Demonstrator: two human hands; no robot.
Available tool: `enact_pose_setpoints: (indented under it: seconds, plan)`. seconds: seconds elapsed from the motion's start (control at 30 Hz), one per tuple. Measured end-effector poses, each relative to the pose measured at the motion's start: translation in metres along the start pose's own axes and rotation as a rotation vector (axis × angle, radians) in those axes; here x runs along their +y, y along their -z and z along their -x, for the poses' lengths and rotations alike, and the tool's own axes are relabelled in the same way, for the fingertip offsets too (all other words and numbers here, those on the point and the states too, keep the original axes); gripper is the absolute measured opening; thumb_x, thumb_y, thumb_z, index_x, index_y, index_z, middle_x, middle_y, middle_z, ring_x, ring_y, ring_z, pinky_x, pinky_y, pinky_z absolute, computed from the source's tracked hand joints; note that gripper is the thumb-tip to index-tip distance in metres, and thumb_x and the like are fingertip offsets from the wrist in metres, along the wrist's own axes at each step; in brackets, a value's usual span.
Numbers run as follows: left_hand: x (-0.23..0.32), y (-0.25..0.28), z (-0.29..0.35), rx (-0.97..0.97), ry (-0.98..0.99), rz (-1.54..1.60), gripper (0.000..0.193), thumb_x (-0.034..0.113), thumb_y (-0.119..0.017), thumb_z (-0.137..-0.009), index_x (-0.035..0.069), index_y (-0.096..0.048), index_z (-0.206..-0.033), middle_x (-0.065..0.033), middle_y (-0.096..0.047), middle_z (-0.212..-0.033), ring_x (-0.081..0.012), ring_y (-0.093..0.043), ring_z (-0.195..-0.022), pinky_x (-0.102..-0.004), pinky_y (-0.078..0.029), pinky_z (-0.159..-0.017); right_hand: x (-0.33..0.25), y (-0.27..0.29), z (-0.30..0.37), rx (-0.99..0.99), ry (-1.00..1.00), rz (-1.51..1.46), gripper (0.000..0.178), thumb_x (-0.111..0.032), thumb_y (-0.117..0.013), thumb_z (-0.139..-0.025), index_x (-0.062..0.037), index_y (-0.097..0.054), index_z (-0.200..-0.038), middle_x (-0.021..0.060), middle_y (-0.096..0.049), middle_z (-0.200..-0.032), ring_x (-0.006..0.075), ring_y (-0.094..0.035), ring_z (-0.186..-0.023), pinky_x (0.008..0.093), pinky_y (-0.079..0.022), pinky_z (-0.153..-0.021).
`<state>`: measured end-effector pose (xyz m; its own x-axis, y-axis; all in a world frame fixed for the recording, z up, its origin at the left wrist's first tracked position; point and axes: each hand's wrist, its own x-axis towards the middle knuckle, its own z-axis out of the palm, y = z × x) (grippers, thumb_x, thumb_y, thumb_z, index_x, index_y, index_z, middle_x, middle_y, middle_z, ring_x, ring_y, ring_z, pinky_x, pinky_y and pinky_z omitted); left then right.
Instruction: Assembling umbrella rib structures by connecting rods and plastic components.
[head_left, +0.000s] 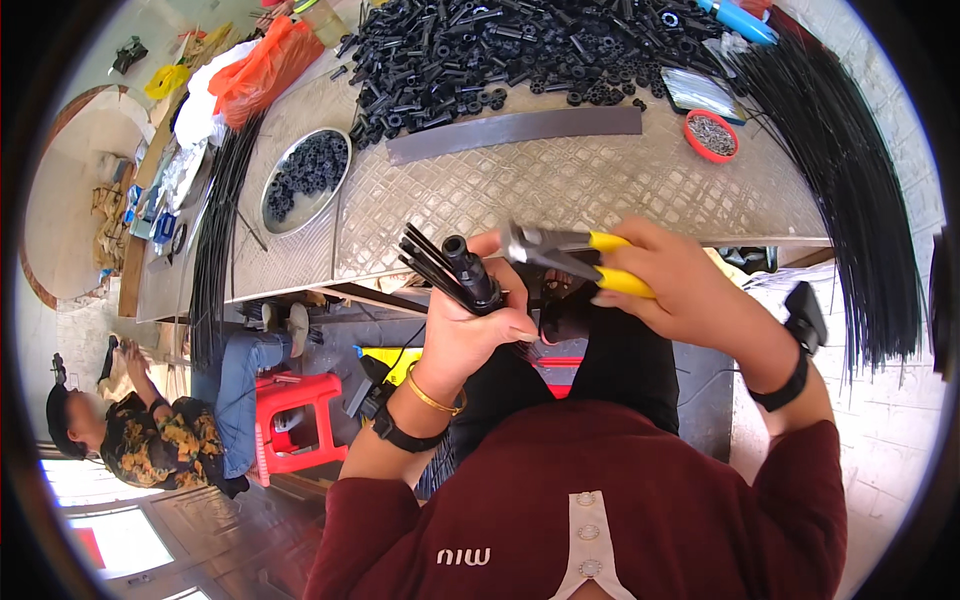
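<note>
My left hand [462, 335] is closed around a black tubular plastic part [460, 262] and several thin black rods [426, 264] that stick up beside it. These are held just off the table's near edge, above my lap. In my right hand [672, 275] is a pair of pincers with yellow handles [622, 281]. The pincers' metal head is blurred and lies close to the left hand's fingers, right of the black part. Whether the jaws touch anything cannot be made out.
On the patterned table [480, 195] lie a heap of black plastic parts [480, 50], a flat grey strip [515, 132], a red bowl of small metal pieces [712, 135] and an oval tray [318, 200]. Long black rods [850, 170] hang over the right edge. Left, a person [165, 430] sits near a red stool [285, 415].
</note>
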<state>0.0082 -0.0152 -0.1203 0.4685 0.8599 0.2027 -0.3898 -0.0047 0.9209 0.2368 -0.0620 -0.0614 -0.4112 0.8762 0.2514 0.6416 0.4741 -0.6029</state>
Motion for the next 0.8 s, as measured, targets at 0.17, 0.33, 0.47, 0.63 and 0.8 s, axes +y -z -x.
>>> enact_pose_setpoints:
  seconds: [0.17, 0.33, 0.47, 0.63, 0.8]
  plan:
    - [0.007, 0.004, 0.001, -0.018, 0.126, 0.042, 0.06, 0.004, -0.084, -0.057, 0.002, -0.056, -0.109, -0.0024, -0.056, -0.073, -0.008, -0.052, -0.065, -0.0206, -0.043, -0.058, -0.002, 0.012, 0.014, -0.125, 0.085, 0.291, 0.019, -0.01, -0.066, -0.07, -0.0045, -0.057, -0.086, 0.0116, -0.052, -0.09, 0.0304, -0.055, -0.082, 0.0398, -0.046, -0.071]
    - [0.005, 0.003, 0.002, 0.019, 0.075, -0.13, 0.049, 0.01, -0.087, -0.056, 0.004, -0.059, -0.096, -0.0002, -0.056, -0.086, -0.0075, -0.05, -0.076, -0.0222, -0.04, -0.068, -0.005, 0.004, 0.011, -0.162, 0.075, 0.276, 0.019, -0.01, -0.065, -0.073, -0.0041, -0.057, -0.088, 0.0112, -0.053, -0.092, 0.0297, -0.056, -0.083, 0.0398, -0.046, -0.071]
    - [0.004, 0.008, 0.004, 0.007, 0.078, -0.133, 0.05, 0.016, -0.089, -0.056, 0.004, -0.058, -0.094, 0.0005, -0.056, -0.087, -0.0073, -0.049, -0.077, -0.0219, -0.039, -0.07, -0.002, -0.009, 0.015, -0.17, 0.038, 0.136, 0.02, -0.01, -0.064, -0.073, -0.0033, -0.057, -0.091, 0.0126, -0.053, -0.096, 0.0304, -0.055, -0.086, 0.0395, -0.046, -0.074]
    - [0.009, 0.007, 0.005, 0.015, 0.076, -0.099, 0.053, 0.018, -0.09, -0.056, 0.004, -0.057, -0.096, -0.0005, -0.055, -0.09, -0.0081, -0.049, -0.081, -0.0232, -0.04, -0.072, -0.004, -0.007, 0.009, -0.075, 0.104, 0.262, 0.028, -0.008, -0.064, -0.072, -0.0016, -0.058, -0.099, 0.0163, -0.052, -0.112, 0.0329, -0.051, -0.1, 0.0419, -0.041, -0.085]
    - [0.009, 0.007, 0.004, 0.001, -0.028, -0.15, 0.054, 0.015, -0.089, -0.056, 0.004, -0.055, -0.097, -0.0026, -0.055, -0.094, -0.0102, -0.051, -0.084, -0.0251, -0.042, -0.077, -0.009, -0.005, 0.007, -0.1, 0.098, 0.302, 0.038, -0.006, -0.063, -0.07, -0.0003, -0.057, -0.106, 0.0196, -0.047, -0.123, 0.0359, -0.047, -0.109, 0.0435, -0.038, -0.091]
